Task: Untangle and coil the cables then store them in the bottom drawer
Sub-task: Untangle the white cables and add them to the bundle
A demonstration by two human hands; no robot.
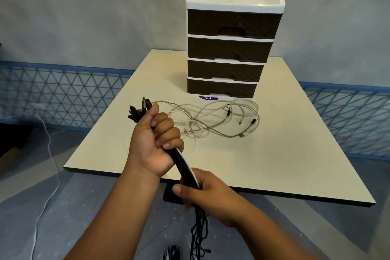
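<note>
- Our left hand (157, 140) gripped a bundle of black cables (184, 164) near its plug ends, fingers curled tight round it
- Our right hand (202, 193) closed round the same bundle lower down, the loose tails hanging below the table (295, 154) edge
- A tangle of pale cables (213, 118) lay on the table, just in front of the drawer unit (230, 48)
- The bottom drawer (220, 88) was closed (as were the three above it)

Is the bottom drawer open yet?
Shut. The bottom drawer sits flush with the three above it; both hands grip the dark cable bundle.
</note>
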